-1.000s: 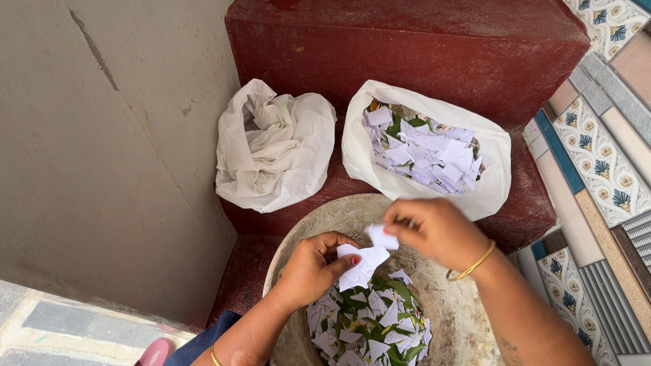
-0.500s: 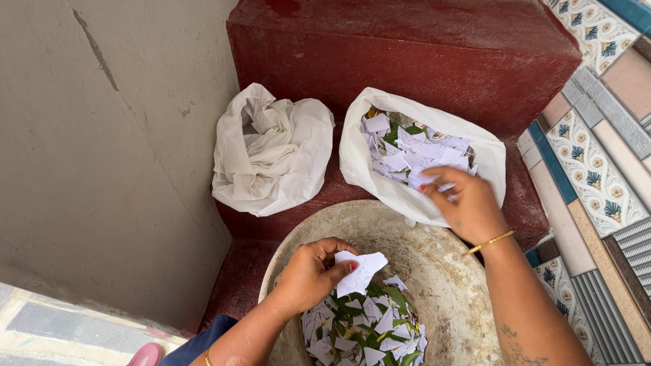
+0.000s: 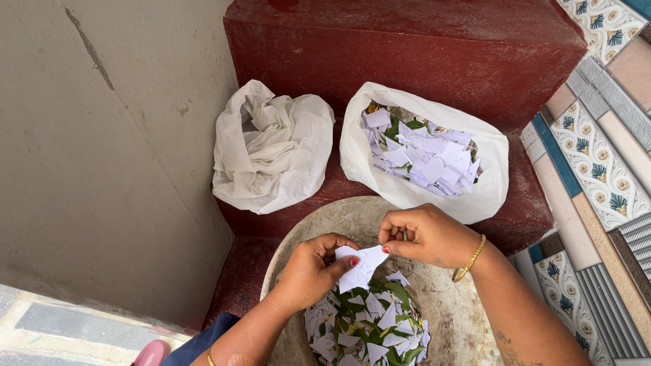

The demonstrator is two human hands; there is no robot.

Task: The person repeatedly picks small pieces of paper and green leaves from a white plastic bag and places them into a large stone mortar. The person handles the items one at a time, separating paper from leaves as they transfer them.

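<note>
Right hand [image 3: 428, 235] back from the filled bag [image 3: 475, 196], pinching, with left hand [image 3: 313, 270], one paper cutout [image 3: 363, 264] (thin; uneven pull may tear it).

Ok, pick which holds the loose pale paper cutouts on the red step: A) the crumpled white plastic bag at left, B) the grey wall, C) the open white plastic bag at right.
C: the open white plastic bag at right is filled with pale paper cutouts; the crumpled white plastic bag at left shows none.
</note>
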